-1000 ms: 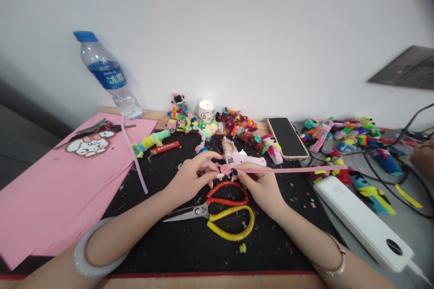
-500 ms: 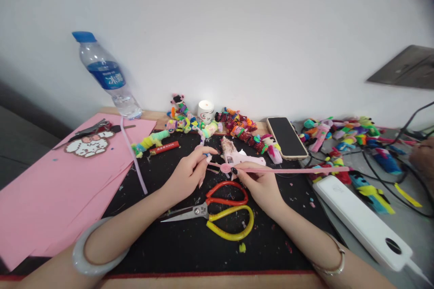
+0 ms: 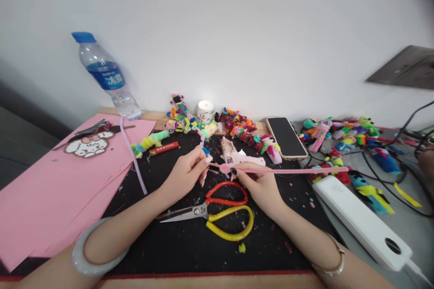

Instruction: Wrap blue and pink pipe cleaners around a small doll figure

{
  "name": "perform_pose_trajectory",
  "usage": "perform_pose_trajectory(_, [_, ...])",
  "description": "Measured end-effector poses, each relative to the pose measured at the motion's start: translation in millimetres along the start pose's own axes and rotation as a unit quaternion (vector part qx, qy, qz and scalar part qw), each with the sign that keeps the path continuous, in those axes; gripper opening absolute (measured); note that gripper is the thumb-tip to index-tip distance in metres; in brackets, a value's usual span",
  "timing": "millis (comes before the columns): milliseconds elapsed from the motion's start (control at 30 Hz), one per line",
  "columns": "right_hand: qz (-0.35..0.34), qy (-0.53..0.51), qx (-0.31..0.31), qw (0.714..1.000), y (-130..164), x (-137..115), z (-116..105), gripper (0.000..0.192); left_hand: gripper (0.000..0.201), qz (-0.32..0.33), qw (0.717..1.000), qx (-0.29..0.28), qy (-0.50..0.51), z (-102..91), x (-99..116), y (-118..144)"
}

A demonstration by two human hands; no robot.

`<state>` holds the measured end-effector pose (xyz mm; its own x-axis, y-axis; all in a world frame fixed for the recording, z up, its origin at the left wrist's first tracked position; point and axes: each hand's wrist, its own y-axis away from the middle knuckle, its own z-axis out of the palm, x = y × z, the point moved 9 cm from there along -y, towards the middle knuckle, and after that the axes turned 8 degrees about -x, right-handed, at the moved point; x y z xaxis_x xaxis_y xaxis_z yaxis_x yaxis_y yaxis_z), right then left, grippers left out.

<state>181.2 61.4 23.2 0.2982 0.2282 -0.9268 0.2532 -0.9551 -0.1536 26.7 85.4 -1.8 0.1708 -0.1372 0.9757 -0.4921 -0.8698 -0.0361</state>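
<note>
My left hand (image 3: pixel 190 168) is closed in a pinch on the short end of a pink pipe cleaner (image 3: pixel 291 170). A small blue patch shows at its fingertips; I cannot make out what it is. Between the hands the stem is wound into a small flat coil (image 3: pixel 224 169). My right hand (image 3: pixel 259 185) pinches the stem just right of that coil, and the long straight end stretches off to the right. Just behind my fingers lies a pale pink glue gun (image 3: pixel 242 158). Scissors (image 3: pixel 217 212) with one red and one yellow handle rest in front of my hands.
A black mat (image 3: pixel 162 248) covers the table. Pink sheets (image 3: pixel 68 198) and a water bottle (image 3: pixel 103 72) are at left. Pipe-cleaner dolls (image 3: pixel 240 126), a white candle (image 3: pixel 205 112) and a phone (image 3: pixel 286 137) line the back. A white power strip (image 3: pixel 362 221) and cables lie right, near another person's hand (image 3: pixel 426 158).
The fingers of my left hand have curled in more, the index finger no longer reaching forward. My right hand and the coil stay in place. The hand at the far right edge has shifted slightly.
</note>
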Motion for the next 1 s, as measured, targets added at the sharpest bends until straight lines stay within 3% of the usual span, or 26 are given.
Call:
perform_pose_trajectory(267, [0.002, -0.002, -0.003, 1.0, 0, 1, 1, 0.019, 0.033, -0.015, 1.0, -0.012, -0.007, 3.1, 3, 1])
perform_pose_trajectory(433, [0.0, -0.001, 0.001, 1.0, 0, 3, 0, 0.016, 0.016, -0.009, 1.0, 0.012, -0.014, -2.6, 9, -2])
perform_pose_trajectory(533, [0.001, 0.002, 0.0, 1.0, 1, 3, 1, 0.016, 0.015, -0.026, 0.999, 0.019, 0.036, -3.2, 2, -4])
perform_pose_trajectory(600, [0.0, 0.003, -0.001, 1.0, 0, 2, 1, 0.017, 0.019, -0.041, 0.992, 0.015, 0.122, -0.8, -6, -5])
perform_pose_trajectory(700, [-0.004, 0.003, 0.002, 1.0, 0, -1, 0, 0.019, 0.026, -0.069, 0.949, -0.019, 0.307, 8.3, -15, -5])
perform_pose_trajectory(800, [-0.002, -0.004, 0.004, 1.0, -1, -2, 0, 0.019, 0.03, -0.096, 0.874, -0.086, 0.469, 21.0, -11, -4])
perform_pose_trajectory(900, [0.002, -0.011, 0.003, 1.0, -1, -2, 0, 0.017, 0.036, -0.117, 0.817, -0.131, 0.55, 26.3, -3, -1])
perform_pose_trajectory(1000, [0.003, -0.013, 0.001, 1.0, 0, -1, 1, 0.017, 0.04, -0.127, 0.785, -0.153, 0.586, 28.2, 2, 0])
